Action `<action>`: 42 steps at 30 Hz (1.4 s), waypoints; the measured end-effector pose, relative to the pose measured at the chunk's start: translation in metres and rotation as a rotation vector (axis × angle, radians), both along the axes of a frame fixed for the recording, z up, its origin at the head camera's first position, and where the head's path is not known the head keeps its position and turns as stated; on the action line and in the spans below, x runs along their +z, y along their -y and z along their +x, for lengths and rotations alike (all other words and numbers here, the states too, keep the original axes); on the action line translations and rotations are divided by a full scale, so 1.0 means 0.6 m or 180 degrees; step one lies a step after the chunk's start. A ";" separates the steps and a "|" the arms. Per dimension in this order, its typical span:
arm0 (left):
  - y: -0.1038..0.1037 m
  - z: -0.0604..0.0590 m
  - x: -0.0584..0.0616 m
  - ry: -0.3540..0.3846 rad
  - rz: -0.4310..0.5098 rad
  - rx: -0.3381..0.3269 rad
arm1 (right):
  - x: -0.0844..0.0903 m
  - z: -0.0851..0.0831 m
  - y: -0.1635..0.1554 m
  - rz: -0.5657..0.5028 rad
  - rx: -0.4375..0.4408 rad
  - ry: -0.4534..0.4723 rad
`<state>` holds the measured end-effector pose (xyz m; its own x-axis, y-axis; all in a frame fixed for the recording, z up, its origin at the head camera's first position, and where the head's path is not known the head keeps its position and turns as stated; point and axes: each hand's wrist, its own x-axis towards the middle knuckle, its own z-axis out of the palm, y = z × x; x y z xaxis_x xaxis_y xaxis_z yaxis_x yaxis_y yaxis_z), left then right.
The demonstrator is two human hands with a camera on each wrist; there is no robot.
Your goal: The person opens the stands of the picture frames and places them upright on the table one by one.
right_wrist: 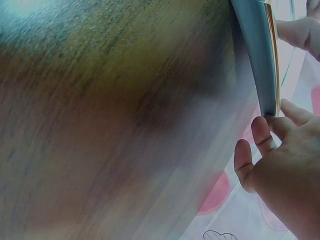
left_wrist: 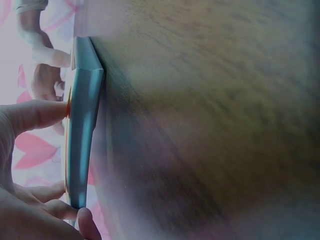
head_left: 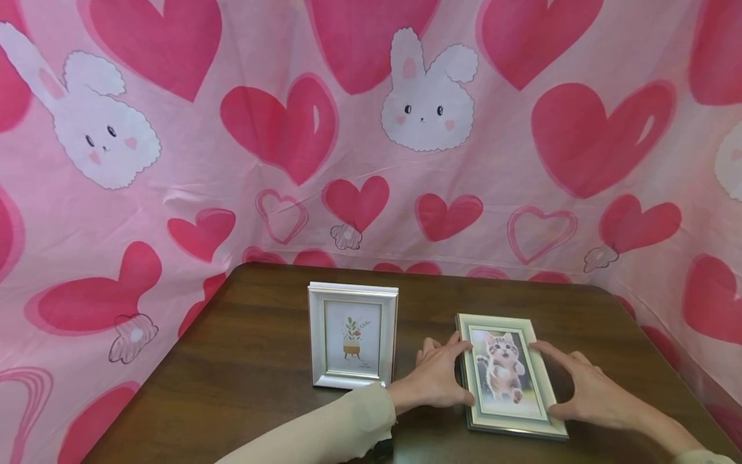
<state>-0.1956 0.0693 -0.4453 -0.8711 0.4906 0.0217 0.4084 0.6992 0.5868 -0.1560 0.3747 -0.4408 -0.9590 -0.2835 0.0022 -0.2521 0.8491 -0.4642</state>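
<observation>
A pale picture frame (head_left: 507, 423) with a kitten photo lies face up, low over the table, at right of centre in the head view. My left hand (head_left: 437, 377) holds its left edge, thumb near the lower corner and fingers farther up. On the opposite edge my right hand (head_left: 599, 393) grips with thumb and fingers. Both wrist views catch the frame's side edge (left_wrist: 84, 125) close to the tabletop; whether its whole underside touches the wood I cannot tell. In the right wrist view, fingertips of the right hand (right_wrist: 285, 155) bend around the frame's end (right_wrist: 265, 75).
A white picture frame (head_left: 319, 335) with a potted-plant print stands upright on the dark wooden table (head_left: 232, 393), just left of my left hand. Pink cloth (head_left: 359, 161) with hearts and rabbits hangs behind and around the table.
</observation>
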 end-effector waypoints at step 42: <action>0.007 0.015 0.003 -0.0258 0.0030 -0.0095 | -0.001 0.015 0.009 0.0157 -0.0100 -0.0373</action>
